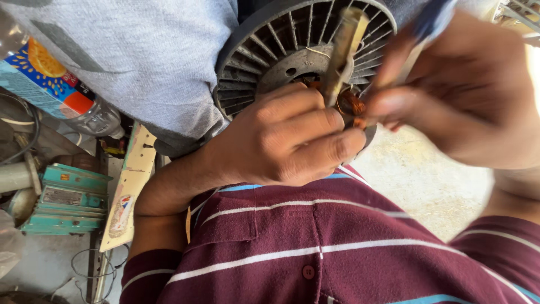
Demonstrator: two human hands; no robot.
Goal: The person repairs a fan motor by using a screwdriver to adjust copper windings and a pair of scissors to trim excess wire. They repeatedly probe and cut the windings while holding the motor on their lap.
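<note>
A dark round motor part (292, 42) with radial fins and copper windings (353, 104) at its middle rests against my lap. My left hand (287, 138) grips its lower edge with fingers curled over the windings. A flat pale wooden stick (344, 48) stands up between the fingers of that hand, poking into the windings. My right hand (467, 93) is blurred, pinched on a thin pale tool with a blue end (433, 19), its tip at the windings.
Grey trousers (146, 56) fill the upper left. A plastic bottle (50, 84) with an orange-and-blue label lies at the left. Below it sit a teal metal device (70, 197), a narrow board (126, 191), loose wires and a concrete floor (427, 180).
</note>
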